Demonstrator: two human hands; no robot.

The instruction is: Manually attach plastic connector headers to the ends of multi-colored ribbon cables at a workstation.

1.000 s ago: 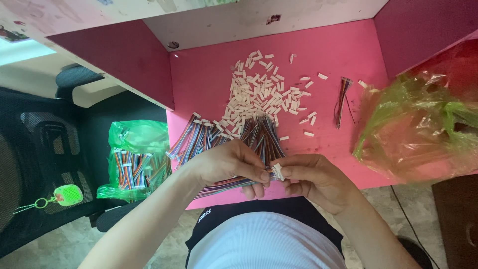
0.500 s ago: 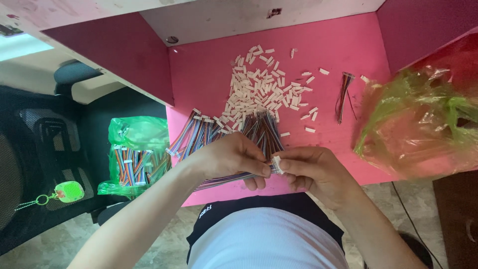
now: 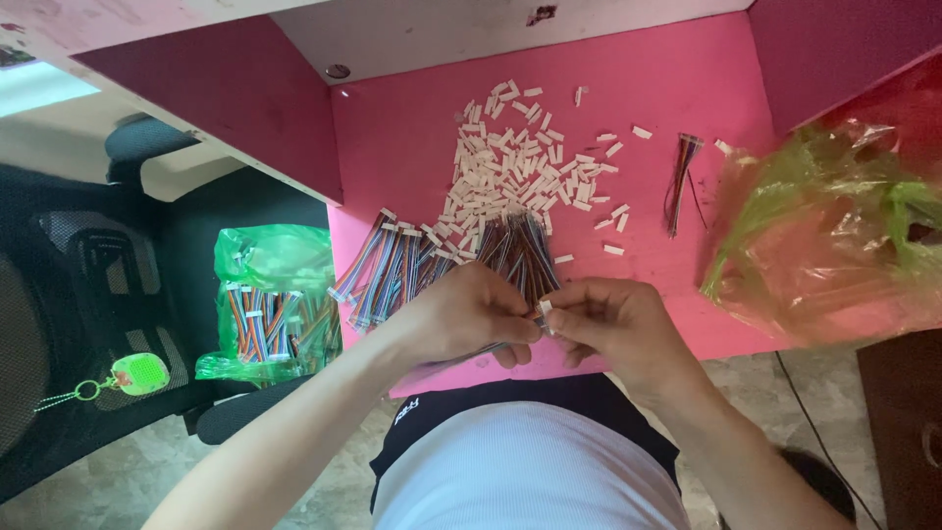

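Observation:
Over the near edge of the pink table (image 3: 412, 147), my left hand (image 3: 466, 314) grips a bundle of multicoloured ribbon wires (image 3: 518, 250) that fans away from me. My right hand (image 3: 603, 319) pinches a small white plastic connector (image 3: 545, 307) at the tips of those wires, fingertips meeting the left hand's. More finished wire bundles with white ends (image 3: 388, 265) lie on the table just left of my left hand. A heap of loose white connectors (image 3: 515, 167) lies beyond both hands.
A single wire bundle (image 3: 679, 182) lies at the right, beside a crumpled green plastic bag (image 3: 834, 236). Another green bag filled with wire bundles (image 3: 270, 304) rests on a black chair at the left, near a green key tag (image 3: 137, 373). Dark red partitions flank the table.
My hands have stayed together at the table's near edge; only the fingers shift slightly around the white connector and wire ends.

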